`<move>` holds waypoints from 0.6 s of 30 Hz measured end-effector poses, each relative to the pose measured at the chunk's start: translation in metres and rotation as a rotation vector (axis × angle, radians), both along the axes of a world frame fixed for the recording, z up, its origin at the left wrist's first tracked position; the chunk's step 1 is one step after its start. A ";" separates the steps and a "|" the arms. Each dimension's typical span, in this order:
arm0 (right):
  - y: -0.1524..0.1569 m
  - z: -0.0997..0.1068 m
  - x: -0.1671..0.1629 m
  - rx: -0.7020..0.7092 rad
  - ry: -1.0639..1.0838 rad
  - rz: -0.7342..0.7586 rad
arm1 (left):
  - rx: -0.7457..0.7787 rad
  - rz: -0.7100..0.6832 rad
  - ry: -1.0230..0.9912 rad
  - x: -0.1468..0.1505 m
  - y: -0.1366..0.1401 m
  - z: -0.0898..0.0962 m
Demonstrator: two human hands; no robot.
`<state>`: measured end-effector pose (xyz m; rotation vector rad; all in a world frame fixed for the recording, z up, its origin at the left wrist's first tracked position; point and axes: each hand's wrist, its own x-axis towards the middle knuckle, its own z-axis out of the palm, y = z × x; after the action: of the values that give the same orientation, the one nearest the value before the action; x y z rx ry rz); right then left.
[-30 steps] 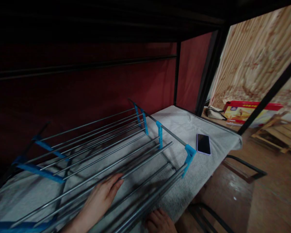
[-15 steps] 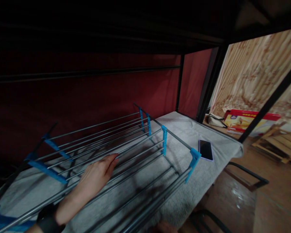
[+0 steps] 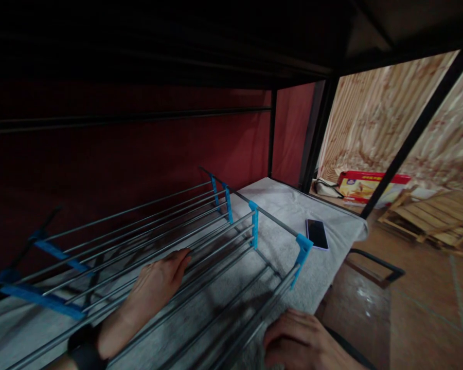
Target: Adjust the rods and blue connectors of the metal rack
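A shoe-rack-like frame (image 3: 193, 239) of grey metal tubes with blue plastic brackets lies on a grey cloth-covered surface. My left hand (image 3: 160, 280), with a dark band at the wrist, is closed over one of its middle tubes; the fingertips are hidden beneath. Near the frame's front right tubes is my right hand (image 3: 297, 336), its fingers half curled and a gap showing between them and the thumb. Nothing shows inside that hand.
A phone (image 3: 317, 234) with a purple edge rests on the cloth (image 3: 293, 205) at right. Dark metal posts (image 3: 317, 133) and a low dark panel frame the space. Beyond stand a red and yellow box (image 3: 360, 186), a wooden slatted piece (image 3: 432, 218) and a black tubular chair part (image 3: 381, 264).
My right hand has come up into view from the bottom edge, beside the frame. My left hand stays on the tube. The view has turned slightly right.
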<state>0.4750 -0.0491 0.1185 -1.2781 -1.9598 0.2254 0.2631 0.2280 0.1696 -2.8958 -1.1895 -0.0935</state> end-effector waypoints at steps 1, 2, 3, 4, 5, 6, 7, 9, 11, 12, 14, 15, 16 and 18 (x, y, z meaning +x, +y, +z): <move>-0.001 0.016 0.006 0.060 -0.016 -0.030 | 0.001 0.005 0.002 0.000 0.001 0.000; -0.002 0.030 0.014 0.091 -0.040 -0.080 | 0.001 0.009 0.004 0.000 0.002 0.001; -0.002 0.042 0.022 0.137 -0.066 -0.121 | -0.003 0.010 0.008 0.000 0.003 0.002; -0.001 0.053 0.032 0.166 -0.093 -0.165 | -0.009 0.011 0.014 0.001 0.004 0.003; 0.001 0.062 0.043 0.186 -0.113 -0.202 | -0.015 0.012 0.021 0.001 0.005 0.004; 0.005 0.069 0.055 0.206 -0.122 -0.240 | -0.023 0.012 0.024 0.001 0.006 0.004; 0.011 0.074 0.068 0.207 -0.118 -0.286 | -0.033 0.009 0.022 0.001 0.006 0.004; 0.026 0.081 0.093 0.172 -0.083 -0.398 | -0.052 0.006 -0.004 0.000 0.007 0.003; 0.044 0.082 0.113 0.131 -0.042 -0.478 | -0.080 -0.005 -0.042 -0.001 0.008 0.001; 0.053 0.081 0.121 0.115 -0.023 -0.500 | -0.095 -0.011 -0.059 -0.001 0.008 0.000; 0.070 0.075 0.131 0.075 0.009 -0.520 | -0.125 -0.013 -0.071 -0.002 0.008 -0.002; 0.077 0.070 0.133 0.052 0.021 -0.526 | -0.135 -0.010 -0.071 -0.002 0.008 -0.002; 0.083 0.065 0.134 0.025 0.027 -0.530 | -0.138 -0.007 -0.069 -0.002 0.008 -0.003; 0.092 0.056 0.134 -0.029 0.028 -0.531 | -0.125 0.001 -0.065 -0.002 0.008 -0.003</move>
<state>0.6092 0.0429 0.1740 -1.7471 -1.5297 0.0054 0.2615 0.2363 0.1666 -3.0212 -1.2502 -0.1185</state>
